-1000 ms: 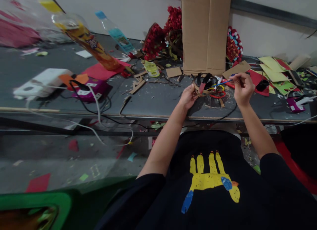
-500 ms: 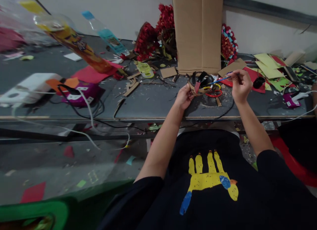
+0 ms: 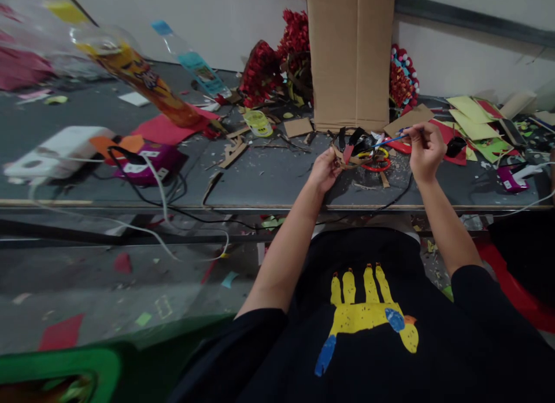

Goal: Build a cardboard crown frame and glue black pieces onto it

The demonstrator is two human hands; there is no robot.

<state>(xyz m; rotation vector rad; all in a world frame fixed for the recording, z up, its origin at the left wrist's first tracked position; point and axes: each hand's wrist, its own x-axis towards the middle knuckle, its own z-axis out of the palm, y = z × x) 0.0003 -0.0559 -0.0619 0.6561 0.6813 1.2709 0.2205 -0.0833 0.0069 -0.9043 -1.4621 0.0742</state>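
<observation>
My left hand (image 3: pixel 326 168) is closed on the near left edge of a cardboard craft piece (image 3: pixel 353 158) with black and dark red strips on it. Between the fingertips of my right hand (image 3: pixel 425 148) is a thin blue paintbrush (image 3: pixel 388 140), slanting left and down. Its far end reaches the black part of the piece; whether it touches, I cannot tell. Red-and-yellow-handled scissors (image 3: pixel 376 165) lie on the table just right of the piece, partly behind it.
A cardboard sheet (image 3: pixel 353 56) stands upright behind my hands. To the left are a small yellow tub (image 3: pixel 258 124), a blue-capped bottle (image 3: pixel 202 72), a tilted orange drink bottle (image 3: pixel 147 82) and a white power strip (image 3: pixel 58 151) with cables. Coloured paper (image 3: pixel 474 117) lies at the right.
The whole view has shifted slightly, so things appear a little further right. Both hands keep their hold, and the brush stays at the piece.
</observation>
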